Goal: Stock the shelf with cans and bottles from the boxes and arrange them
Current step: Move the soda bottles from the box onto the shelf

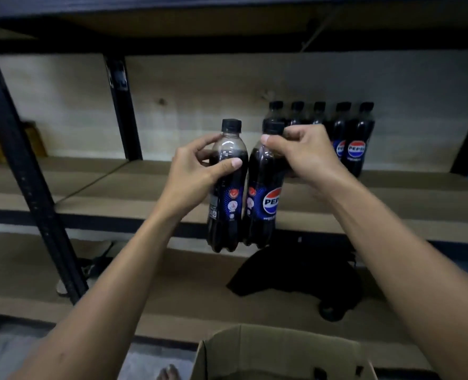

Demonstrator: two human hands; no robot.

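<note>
The step in hand is carrying two cola bottles up to the shelf board, where a row of bottles already stands at the back, right of centre. The left hand wraps the shoulder of the left bottle, thumb across the front and fingers curled behind it. The right hand pinches the right bottle at the neck just under the cap, fingers bunched tight around it. Both bottles hang upright and side by side, touching or nearly so, in front of the board's front edge with their bases below it, so neither has been set down yet. The standing row is just behind and to the right of the right hand; it seems to be five bottles across, though the dim, soft view makes any second rank hard to tell.

Below the board, a dark cloth lies on the lower shelf, and an open cardboard box sits nearest the camera.

The next move likely calls for lifting both bottles clear of the board's edge, moving them back beside the row, and standing them upright with labels facing front like the others.
</note>
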